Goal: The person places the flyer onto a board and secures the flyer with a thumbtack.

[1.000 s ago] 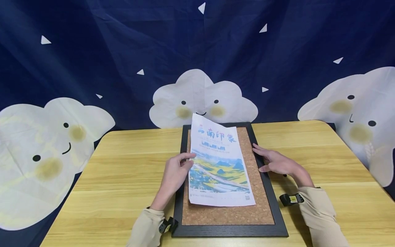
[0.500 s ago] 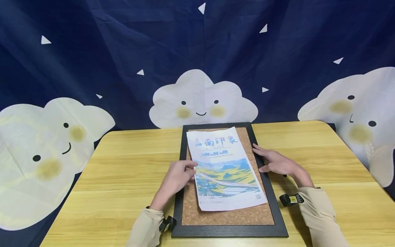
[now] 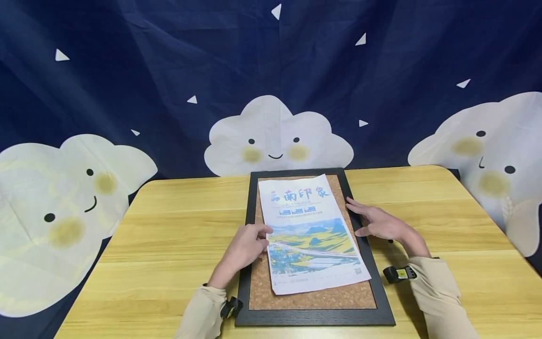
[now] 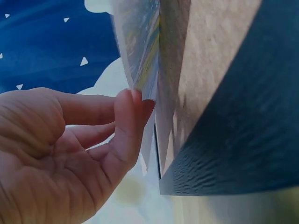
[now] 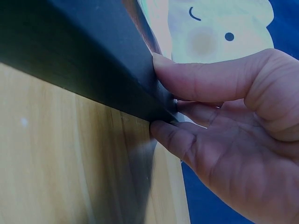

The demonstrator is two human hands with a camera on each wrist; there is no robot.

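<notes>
Head view: from above and behind the hands, looking forward and down across the surface [image 3: 169, 235] toward the cloud-print backdrop [image 3: 127, 70] — far enough back to take in the whole framed cork board [image 3: 311, 296].
Left wrist view: very near, low by the left hand [image 4: 60, 154], facing along the board's left edge [image 4: 233, 140], with the poster [image 4: 140, 51] seen edge-on.
Right wrist view: very near, low by the right hand [image 5: 233, 126], facing along the board's right edge [image 5: 79, 60] — backdrop beyond.
Shared: all three take in the board's black frame and the backdrop.
</notes>
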